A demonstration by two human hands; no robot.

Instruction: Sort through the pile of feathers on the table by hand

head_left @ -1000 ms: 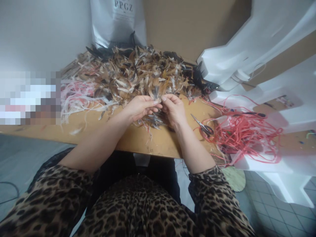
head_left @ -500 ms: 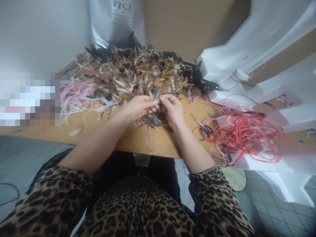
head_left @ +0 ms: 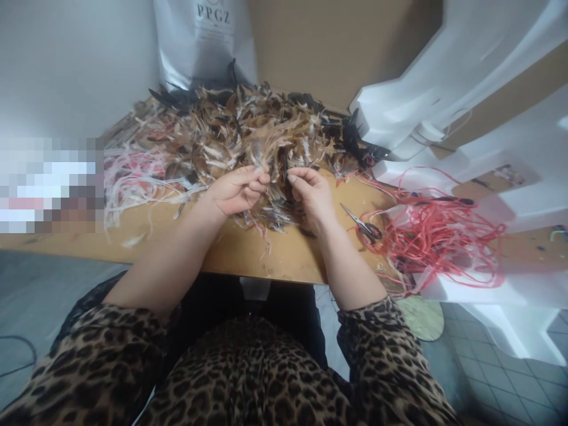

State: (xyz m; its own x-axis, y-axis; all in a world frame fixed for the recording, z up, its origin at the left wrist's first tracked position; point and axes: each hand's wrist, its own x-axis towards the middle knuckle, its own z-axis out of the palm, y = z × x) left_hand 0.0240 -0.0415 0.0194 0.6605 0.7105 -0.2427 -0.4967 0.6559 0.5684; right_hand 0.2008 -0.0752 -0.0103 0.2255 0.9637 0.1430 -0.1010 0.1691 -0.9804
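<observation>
A broad heap of brown, white and black feathers point(head_left: 222, 127) covers the back of the wooden table point(head_left: 266, 260). In front of it my left hand point(head_left: 237, 188) is closed in a pinch on a light brown feather point(head_left: 265, 148), whose plume stands up before the heap. My right hand point(head_left: 314, 195) also pinches, a short gap to the right; whatever lies between its thumb and forefinger is too small to make out against the dark feathers behind. Loose grey feathers point(head_left: 279, 218) lie on the table below both hands.
Scissors point(head_left: 361, 222) lie right of my right hand, beside a tangle of red plastic strings point(head_left: 444, 239). White and pink strings point(head_left: 133, 177) spread at the left. A silver bag point(head_left: 204, 47) stands behind the heap; white foam pieces point(head_left: 399, 112) rise at the right.
My hands, which met over the feather, have moved apart. The left has gone left with the feather; the right has shifted only slightly. The view has moved a little.
</observation>
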